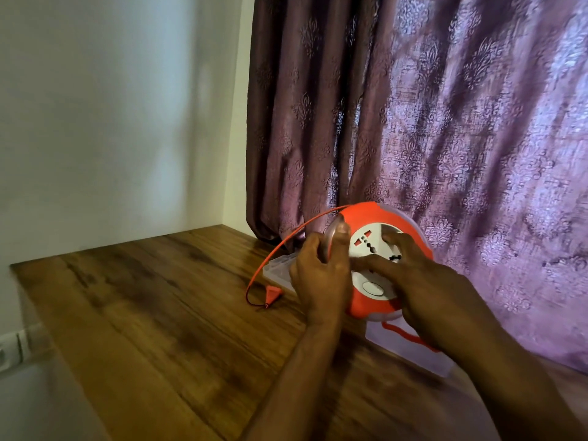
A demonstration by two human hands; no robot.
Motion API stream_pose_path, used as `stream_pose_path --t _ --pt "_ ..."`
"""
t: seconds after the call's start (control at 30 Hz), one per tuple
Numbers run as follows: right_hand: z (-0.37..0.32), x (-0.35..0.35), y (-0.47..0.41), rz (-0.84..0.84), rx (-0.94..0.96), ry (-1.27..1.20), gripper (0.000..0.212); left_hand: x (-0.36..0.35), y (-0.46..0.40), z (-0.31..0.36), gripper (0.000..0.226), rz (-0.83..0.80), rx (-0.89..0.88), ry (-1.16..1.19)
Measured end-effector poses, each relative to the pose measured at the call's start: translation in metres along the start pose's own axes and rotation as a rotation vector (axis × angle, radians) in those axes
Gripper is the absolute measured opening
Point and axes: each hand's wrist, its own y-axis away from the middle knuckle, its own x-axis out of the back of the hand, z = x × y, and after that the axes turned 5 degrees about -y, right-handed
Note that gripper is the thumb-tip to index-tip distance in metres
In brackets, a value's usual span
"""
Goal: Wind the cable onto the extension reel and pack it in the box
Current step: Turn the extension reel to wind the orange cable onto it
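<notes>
While the left hand [318,275] gripped the orange reel's [375,259] rim, the right hand [423,281] spread fingers across its socket face; cable [286,246] looped over a clear box [280,272].

This is looking like a room in a home: a heavy purple curtain [445,128] with a damask pattern is hanging down to a wood-grain table [152,313], which is sitting in the corner against a plain white wall [111,106]
</notes>
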Motion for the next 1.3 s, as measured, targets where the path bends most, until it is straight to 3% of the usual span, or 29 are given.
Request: stream_pose_path --t 0.3,0.43,0.53,0.67,0.8,0.9,1.07,1.3 --pt "0.0 -0.006 0.002 0.107 -0.036 0.048 0.078 0.002 0.003 0.002 0.064 -0.009 0.039 0.049" --pt "-0.002 -0.011 -0.002 0.233 -0.166 -0.053 0.059 0.001 0.005 0.004 0.062 0.038 0.032 0.038" --pt "-0.007 -0.016 -0.003 0.332 -0.271 -0.075 0.06 -0.001 0.008 0.003 0.062 0.016 0.047 0.023" --pt "-0.012 -0.019 0.0 0.322 -0.388 -0.114 0.06 -0.002 0.009 -0.001 0.054 0.001 0.026 -0.012" --pt "-0.011 -0.006 0.003 0.322 -0.344 0.023 0.046 -0.003 0.01 -0.002 0.052 -0.013 0.037 -0.019" --pt "-0.011 0.005 0.003 0.339 -0.214 -0.049 0.03 -0.002 0.008 -0.001 0.049 -0.006 0.033 -0.014" --pt "-0.011 0.001 -0.001 0.049 -0.029 -0.021 0.058 0.001 0.004 0.004 0.051 -0.019 0.027 -0.006" --pt "0.003 -0.006 -0.001 0.017 0.033 -0.041 0.08 0.001 0.003 0.003 0.052 -0.028 0.03 -0.015"
